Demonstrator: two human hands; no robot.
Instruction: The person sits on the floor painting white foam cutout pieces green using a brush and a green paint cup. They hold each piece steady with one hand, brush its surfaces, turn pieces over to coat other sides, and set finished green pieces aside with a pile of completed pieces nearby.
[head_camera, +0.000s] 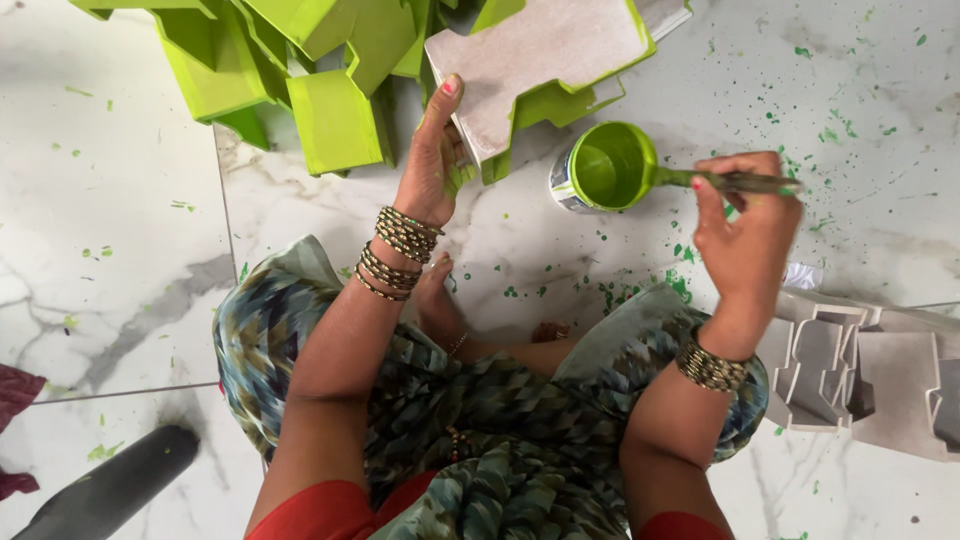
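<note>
On a paint-flecked marble floor (120, 200), a seated person's left hand (432, 160) grips an unpainted grey block (530, 70) by its edge while the right hand (745, 225) closes on a brush (740, 182) over the green paint tin (605, 168) (painting seemingly midway); coating that grey face looks due next.

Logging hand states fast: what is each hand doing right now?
Left hand: closed on the edge of a grey shaped piece.
Right hand: closed on a paintbrush dipped in the green paint can.
</note>
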